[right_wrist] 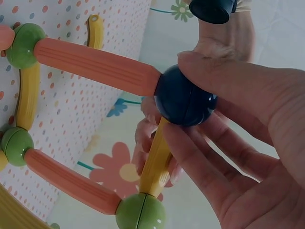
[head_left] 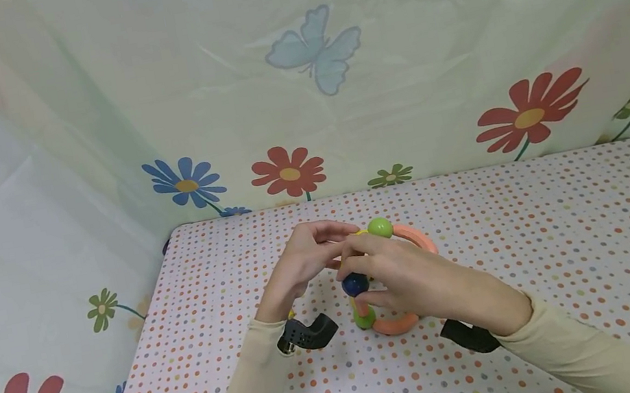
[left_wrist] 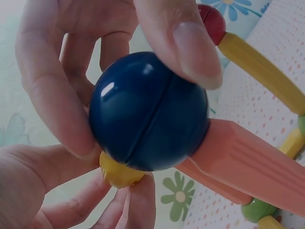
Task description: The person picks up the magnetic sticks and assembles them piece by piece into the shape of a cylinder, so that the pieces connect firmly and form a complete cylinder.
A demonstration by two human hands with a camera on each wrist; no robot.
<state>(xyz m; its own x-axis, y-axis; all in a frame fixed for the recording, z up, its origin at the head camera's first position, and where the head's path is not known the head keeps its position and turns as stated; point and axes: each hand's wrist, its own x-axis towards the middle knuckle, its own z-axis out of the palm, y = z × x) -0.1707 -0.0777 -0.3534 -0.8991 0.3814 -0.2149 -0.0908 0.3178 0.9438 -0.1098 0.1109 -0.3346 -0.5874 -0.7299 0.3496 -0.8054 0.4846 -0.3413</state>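
A glossy blue ball connector [head_left: 355, 285] is pinched between the thumb and fingers of my right hand [head_left: 403, 272]. My left hand [head_left: 303, 257] is just beyond it, its fingers around a yellow rod [right_wrist: 156, 164] that meets the blue ball. From the same ball an orange rod [right_wrist: 97, 67] runs down to a green ball connector [right_wrist: 27, 45] near the table. At the yellow rod's other end is another green ball [right_wrist: 140, 213], joined to a second orange rod [right_wrist: 71, 181]. Together these form a toy frame, partly hidden by my hands in the head view.
Under the frame is a table [head_left: 548, 241] with a dotted cover. A loose yellow piece [right_wrist: 95, 31] lies on it near my left wrist. In the left wrist view, a red ball [left_wrist: 213, 24] joins a curved yellow rod [left_wrist: 264, 71]. A flowered curtain [head_left: 419, 33] hangs behind.
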